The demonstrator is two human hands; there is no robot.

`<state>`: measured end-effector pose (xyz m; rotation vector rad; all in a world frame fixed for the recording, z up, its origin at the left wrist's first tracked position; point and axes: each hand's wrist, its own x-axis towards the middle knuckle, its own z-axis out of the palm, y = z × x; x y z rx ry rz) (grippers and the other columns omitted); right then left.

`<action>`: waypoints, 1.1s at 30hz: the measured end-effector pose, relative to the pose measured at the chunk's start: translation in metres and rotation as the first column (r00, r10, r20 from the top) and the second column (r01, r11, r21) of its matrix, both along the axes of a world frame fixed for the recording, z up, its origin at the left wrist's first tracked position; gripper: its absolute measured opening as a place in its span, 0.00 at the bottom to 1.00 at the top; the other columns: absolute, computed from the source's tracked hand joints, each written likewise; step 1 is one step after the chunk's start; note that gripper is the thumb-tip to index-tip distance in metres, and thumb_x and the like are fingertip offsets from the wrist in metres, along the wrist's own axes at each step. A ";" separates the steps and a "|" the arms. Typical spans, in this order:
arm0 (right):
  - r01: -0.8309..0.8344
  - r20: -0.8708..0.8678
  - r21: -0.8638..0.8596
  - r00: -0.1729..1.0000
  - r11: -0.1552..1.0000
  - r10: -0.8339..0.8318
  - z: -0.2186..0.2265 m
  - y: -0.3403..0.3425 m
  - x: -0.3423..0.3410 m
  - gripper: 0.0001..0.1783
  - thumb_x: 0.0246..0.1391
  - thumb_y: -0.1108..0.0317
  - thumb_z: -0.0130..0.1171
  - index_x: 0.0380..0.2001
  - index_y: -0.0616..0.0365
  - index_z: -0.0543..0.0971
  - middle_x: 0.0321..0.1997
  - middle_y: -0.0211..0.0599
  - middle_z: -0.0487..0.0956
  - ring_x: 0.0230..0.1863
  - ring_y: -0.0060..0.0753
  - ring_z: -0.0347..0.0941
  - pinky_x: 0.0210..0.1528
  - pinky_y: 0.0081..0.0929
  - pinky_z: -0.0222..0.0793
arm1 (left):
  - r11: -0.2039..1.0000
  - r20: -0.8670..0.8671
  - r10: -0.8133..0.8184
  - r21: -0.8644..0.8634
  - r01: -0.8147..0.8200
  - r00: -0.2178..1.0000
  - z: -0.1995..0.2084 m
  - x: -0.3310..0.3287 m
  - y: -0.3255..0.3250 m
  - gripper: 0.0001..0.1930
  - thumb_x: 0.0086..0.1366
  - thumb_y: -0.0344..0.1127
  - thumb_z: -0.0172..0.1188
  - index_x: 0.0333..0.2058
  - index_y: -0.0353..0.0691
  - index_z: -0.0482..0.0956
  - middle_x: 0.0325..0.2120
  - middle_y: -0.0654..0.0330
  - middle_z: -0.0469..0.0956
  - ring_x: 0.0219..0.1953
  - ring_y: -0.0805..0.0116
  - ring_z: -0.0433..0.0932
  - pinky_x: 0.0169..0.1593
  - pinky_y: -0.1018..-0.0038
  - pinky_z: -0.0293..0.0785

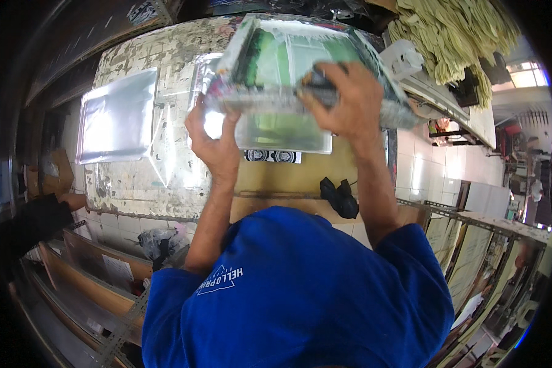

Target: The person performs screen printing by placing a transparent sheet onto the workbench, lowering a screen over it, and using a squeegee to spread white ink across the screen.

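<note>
A screen-printing frame (260,101) with a green and white mesh is lifted and tilted over the worktable, its near edge smeared by motion. My left hand (214,144) grips its near left corner, fingers and thumb closed round the edge. My right hand (352,101) is closed on a dark blurred tool, a squeegee by its look (319,86), over the frame's near side. A clear plastic sheet (288,140) shows under the frame. Close to it lies a white strip with black round emblems (273,156) on a yellowish board (276,178).
Clear plastic sheets (119,116) lie on the paint-stained table (178,132) at left. A black object (340,197) sits near the board's front edge. Pale yellow sheets (454,37) hang at the far right, above a white container (405,60). Another person's dark sleeve (34,221) reaches in from the left.
</note>
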<state>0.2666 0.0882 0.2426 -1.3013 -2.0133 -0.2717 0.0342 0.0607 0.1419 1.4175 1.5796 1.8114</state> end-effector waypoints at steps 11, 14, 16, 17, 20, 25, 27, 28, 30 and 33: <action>0.003 -0.089 -0.114 0.996 0.994 -0.014 0.117 0.093 0.017 0.25 0.45 0.49 0.67 0.34 0.63 0.87 0.28 0.53 0.84 0.32 0.55 0.81 0.41 0.46 0.76 | 0.933 -0.320 -0.012 -0.344 -0.104 0.947 -0.080 -0.049 -0.026 0.14 0.62 0.34 0.70 0.45 0.35 0.86 0.42 0.52 0.83 0.50 0.54 0.76 0.57 0.61 0.70; 0.040 -0.038 -0.170 0.998 0.985 -0.047 0.123 0.105 0.020 0.28 0.46 0.46 0.66 0.33 0.65 0.87 0.24 0.52 0.83 0.31 0.51 0.81 0.39 0.42 0.77 | 0.903 -0.405 -0.040 -0.406 -0.141 0.913 -0.111 -0.060 -0.045 0.15 0.61 0.36 0.71 0.44 0.36 0.86 0.43 0.50 0.83 0.51 0.51 0.76 0.56 0.59 0.71; 0.068 0.001 -0.203 0.998 0.977 -0.069 0.123 0.110 0.017 0.28 0.47 0.45 0.65 0.32 0.65 0.86 0.24 0.51 0.83 0.30 0.48 0.81 0.38 0.41 0.77 | 0.890 -0.446 -0.038 -0.422 -0.173 0.894 -0.115 -0.060 -0.051 0.15 0.62 0.40 0.70 0.44 0.37 0.87 0.44 0.49 0.82 0.52 0.49 0.75 0.56 0.56 0.70; 0.055 0.005 -0.234 0.998 0.971 -0.056 0.126 0.110 0.019 0.28 0.48 0.46 0.65 0.32 0.65 0.86 0.24 0.50 0.83 0.30 0.47 0.81 0.37 0.40 0.77 | 0.887 -0.480 -0.044 -0.423 -0.187 0.876 -0.118 -0.063 -0.051 0.16 0.62 0.41 0.69 0.44 0.37 0.87 0.45 0.49 0.82 0.52 0.49 0.75 0.56 0.55 0.69; 0.067 0.027 -0.276 0.998 0.959 -0.062 0.132 0.107 0.022 0.27 0.49 0.46 0.64 0.31 0.65 0.86 0.25 0.50 0.83 0.30 0.45 0.81 0.36 0.39 0.77 | 0.841 -0.567 -0.074 -0.477 -0.254 0.820 -0.114 -0.057 -0.043 0.19 0.64 0.45 0.68 0.47 0.37 0.86 0.49 0.52 0.80 0.55 0.51 0.73 0.60 0.53 0.64; 0.034 -0.080 -0.352 0.995 0.935 -0.066 0.141 0.097 0.015 0.27 0.49 0.47 0.64 0.29 0.67 0.86 0.25 0.52 0.83 0.29 0.46 0.80 0.35 0.41 0.77 | 0.828 -0.706 -0.062 -0.431 -0.359 0.705 -0.129 -0.059 -0.027 0.21 0.64 0.50 0.66 0.47 0.40 0.86 0.51 0.56 0.77 0.55 0.52 0.72 0.56 0.51 0.63; 0.014 -0.060 -0.305 0.998 0.952 -0.034 0.137 0.102 0.020 0.27 0.49 0.47 0.64 0.27 0.67 0.85 0.24 0.50 0.82 0.27 0.45 0.79 0.34 0.41 0.77 | 0.833 -0.754 -0.051 -0.394 -0.389 0.655 -0.132 -0.057 -0.022 0.20 0.63 0.50 0.67 0.45 0.42 0.87 0.50 0.57 0.77 0.54 0.52 0.72 0.55 0.51 0.63; 0.004 -0.048 -0.281 0.999 0.960 -0.018 0.135 0.104 0.022 0.26 0.49 0.48 0.64 0.26 0.67 0.85 0.23 0.49 0.82 0.26 0.44 0.79 0.34 0.41 0.76 | 0.817 -0.760 -0.071 -0.416 -0.400 0.646 -0.132 -0.056 -0.022 0.19 0.63 0.51 0.67 0.44 0.43 0.87 0.50 0.57 0.77 0.54 0.53 0.72 0.54 0.51 0.64; -0.001 -0.035 -0.294 0.999 0.956 -0.010 0.133 0.107 0.023 0.25 0.49 0.48 0.64 0.25 0.65 0.84 0.21 0.46 0.80 0.25 0.42 0.77 0.32 0.40 0.76 | 0.779 -0.768 -0.112 -0.462 -0.424 0.630 -0.125 -0.051 -0.022 0.17 0.63 0.51 0.67 0.41 0.44 0.87 0.49 0.57 0.77 0.53 0.53 0.72 0.53 0.52 0.64; -0.029 -0.022 -0.337 1.000 0.941 0.022 0.135 0.109 0.025 0.24 0.51 0.48 0.64 0.23 0.62 0.83 0.18 0.39 0.77 0.23 0.37 0.74 0.30 0.37 0.74 | 0.786 -0.797 -0.108 -0.435 -0.440 0.595 -0.127 -0.049 -0.024 0.17 0.62 0.52 0.67 0.38 0.45 0.86 0.48 0.57 0.77 0.52 0.53 0.73 0.51 0.53 0.64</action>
